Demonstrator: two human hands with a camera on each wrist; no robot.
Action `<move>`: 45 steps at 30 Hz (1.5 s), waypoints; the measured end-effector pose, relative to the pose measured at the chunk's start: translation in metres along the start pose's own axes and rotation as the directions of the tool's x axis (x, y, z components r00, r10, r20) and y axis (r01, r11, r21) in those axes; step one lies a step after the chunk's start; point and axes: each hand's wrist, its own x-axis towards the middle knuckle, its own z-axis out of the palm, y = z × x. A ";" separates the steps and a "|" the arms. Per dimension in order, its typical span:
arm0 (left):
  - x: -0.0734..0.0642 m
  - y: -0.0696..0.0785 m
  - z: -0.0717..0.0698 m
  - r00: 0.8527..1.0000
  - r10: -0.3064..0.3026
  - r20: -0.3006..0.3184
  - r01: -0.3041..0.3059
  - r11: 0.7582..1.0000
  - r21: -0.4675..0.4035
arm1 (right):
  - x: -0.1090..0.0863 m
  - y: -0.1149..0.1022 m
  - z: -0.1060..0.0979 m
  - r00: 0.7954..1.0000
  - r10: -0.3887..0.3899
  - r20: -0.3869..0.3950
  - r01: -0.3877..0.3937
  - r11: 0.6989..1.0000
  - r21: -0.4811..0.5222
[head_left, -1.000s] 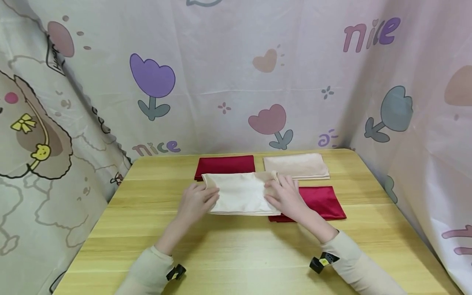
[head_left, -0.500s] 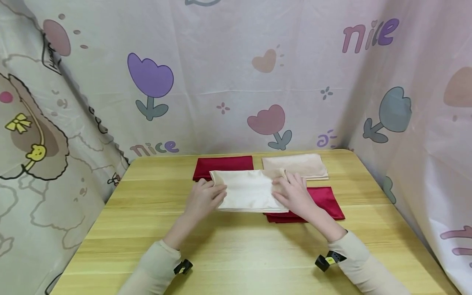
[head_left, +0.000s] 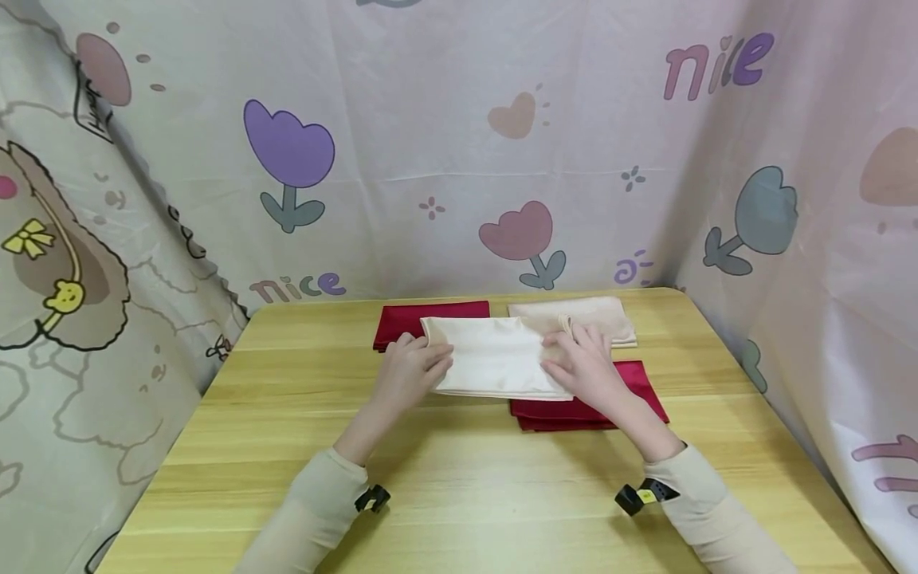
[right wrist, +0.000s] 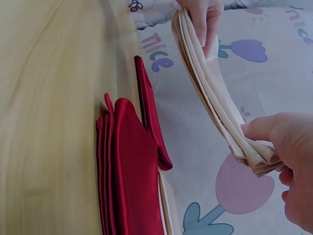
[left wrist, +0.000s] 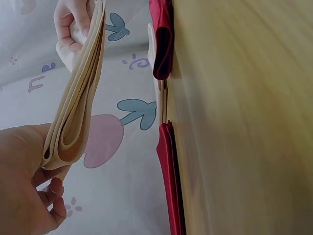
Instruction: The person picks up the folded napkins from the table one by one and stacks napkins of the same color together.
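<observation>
A folded cream satin cloth (head_left: pixel 495 359) is held up off the table between my two hands. My left hand (head_left: pixel 409 371) pinches its left end, thumb on the near face. The right hand (head_left: pixel 590 368) grips the opposite end in the same way. From the left wrist view, the stacked layers of the cream cloth (left wrist: pixel 78 110) show edge-on, apart from the tabletop. Below and behind it lie a folded red cloth (head_left: pixel 402 320) at back left, a folded cream cloth (head_left: pixel 598 309) at back right, partly covered, and another red cloth (head_left: pixel 641 383) under my right forearm.
The wooden table (head_left: pixel 473 494) reaches to a patterned curtain (head_left: pixel 409 143) that hangs behind it and along both sides. In the right wrist view the nearer red cloth (right wrist: pixel 137 171) stands in several thick layers.
Both hands have carried the cream cloth to the right and a little farther up in the head view, over the gap between the other cloths. The lying cloths have not moved on the table.
</observation>
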 end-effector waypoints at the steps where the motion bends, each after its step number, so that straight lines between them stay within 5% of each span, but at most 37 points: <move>1: 0.001 0.000 0.000 1.000 -0.006 0.003 0.006 1.000 -0.008 | 0.000 0.001 -0.001 1.000 0.006 0.001 -0.006 1.000 0.001; 15: 0.023 0.012 0.005 1.000 0.003 -0.018 -0.004 0.999 -0.044 | 0.004 0.016 -0.009 0.998 0.045 -0.045 -0.045 0.999 0.010; 45: 0.069 0.032 0.024 0.988 0.122 -0.100 -0.113 0.990 0.084 | 0.020 0.052 -0.037 0.991 0.057 -0.120 -0.059 0.998 -0.008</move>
